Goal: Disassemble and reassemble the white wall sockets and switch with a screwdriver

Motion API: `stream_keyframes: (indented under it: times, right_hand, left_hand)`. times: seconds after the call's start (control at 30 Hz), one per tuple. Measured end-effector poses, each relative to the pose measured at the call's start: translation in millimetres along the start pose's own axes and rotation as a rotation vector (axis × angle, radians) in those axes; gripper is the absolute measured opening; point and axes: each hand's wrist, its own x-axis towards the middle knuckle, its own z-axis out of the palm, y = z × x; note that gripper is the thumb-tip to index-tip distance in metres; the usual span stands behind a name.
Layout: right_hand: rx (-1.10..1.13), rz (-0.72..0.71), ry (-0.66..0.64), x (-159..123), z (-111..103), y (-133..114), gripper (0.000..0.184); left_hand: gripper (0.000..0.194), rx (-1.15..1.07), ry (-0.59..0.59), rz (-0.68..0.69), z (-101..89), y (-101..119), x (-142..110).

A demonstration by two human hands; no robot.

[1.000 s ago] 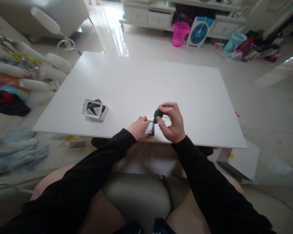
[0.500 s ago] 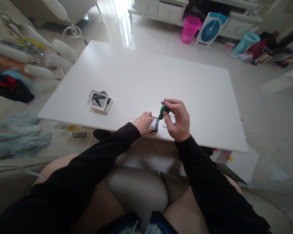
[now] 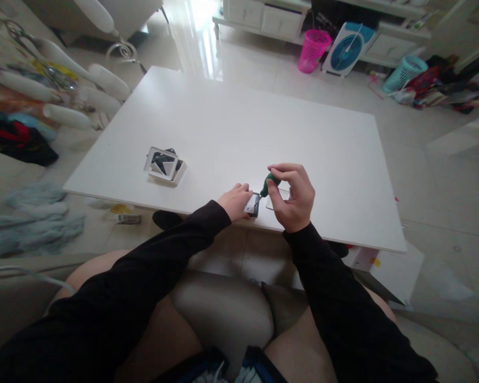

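My right hand [image 3: 293, 199] is closed around the green handle of a small screwdriver [image 3: 269, 183], which stands tilted with its tip down on a small dark square device [image 3: 254, 205] near the front edge of the white table [image 3: 243, 127]. My left hand [image 3: 235, 202] rests on the left side of that device, fingers curled and pressing it down. A small clear flat piece [image 3: 277, 199] lies just right of the device, partly behind my right hand.
A small white open box [image 3: 165, 166] with dark parts in it sits on the table to the left. Beyond the table are a pink bin [image 3: 312, 50], a blue fan [image 3: 346, 49] and a teal basket [image 3: 405, 73]. White chair backs [image 3: 80, 90] stand at the left.
The view has shifted a little, so the table sits higher and further right in the picture. My hands, the screwdriver and the device keep the same pose.
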Motion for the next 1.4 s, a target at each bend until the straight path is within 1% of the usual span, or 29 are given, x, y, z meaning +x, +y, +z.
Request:
stream_keyframes:
  times: [0.07, 0.17, 0.23, 0.33, 0.4, 0.5, 0.57, 0.67, 0.8, 0.87, 0.93, 1.03, 1.1, 1.17, 1.27, 1.4]
  right_hand:
    - [-0.040, 0.006, 0.049, 1, 1, 3, 0.011]
    - [-0.058, -0.003, 0.098, 0, 1, 5, 0.013]
    - [-0.029, -0.022, 0.078, 0, 1, 3, 0.013]
    - [0.021, -0.015, -0.015, 0, 1, 0, 0.024]
    - [0.026, -0.001, -0.042, -1, 1, 0, 0.027]
    - [-0.023, 0.028, 0.004, -4, 1, 3, 0.019]
    - [-0.047, 0.037, 0.027, -6, 1, 5, 0.017]
    - [-0.023, 0.010, 0.015, -7, 2, 4, 0.018]
    - [0.036, -0.012, -0.003, -3, 2, 1, 0.023]
    - [0.021, 0.002, 0.023, -1, 3, 2, 0.018]
    - [-0.006, 0.025, 0.081, -1, 4, 6, 0.013]
    - [-0.001, 0.037, 0.137, -4, 6, 12, 0.014]
    - [0.039, 0.044, 0.106, -7, 6, 14, 0.015]
    - [0.071, 0.057, 0.044, -8, 6, 13, 0.020]
    - [0.018, 0.051, -0.020, -7, 6, 8, 0.022]
    - [-0.101, 0.021, 0.006, -5, 5, 4, 0.016]
  left_hand:
    - [0.057, 0.006, -0.003, -0.004, -0.3, 0, 0]
    - [0.056, 0.008, 0.003, 0.004, 1.2, 0, 1]
    - [0.055, 0.005, 0.011, 0.011, 2.3, -1, 1]
    - [0.052, 0.005, 0.014, 0.008, 3.0, -1, 1]
    - [0.051, 0.002, 0.015, 0.005, 3.6, -1, 1]
    - [0.054, -0.011, 0.023, 0.011, 5.5, -2, 1]
    - [0.056, -0.017, 0.035, 0.009, 6.6, -3, 1]
    - [0.054, -0.007, 0.033, 0.002, 6.1, -2, 1]
    - [0.052, 0.012, 0.006, -0.006, 2.0, 1, 1]
    - [0.051, 0.009, -0.001, -0.007, 0.3, 1, 0]
    - [0.050, 0.003, -0.004, -0.006, -0.6, 2, 0]
    - [0.050, -0.003, -0.007, -0.002, -0.2, 1, 0]
    - [0.052, -0.005, 0.000, 0.003, 1.2, 0, 0]
    - [0.052, -0.006, 0.009, 0.006, 3.2, -1, 1]
    - [0.053, -0.014, 0.018, 0.007, 5.9, -2, 2]
    - [0.057, -0.014, 0.022, 0.021, 7.0, -3, 2]
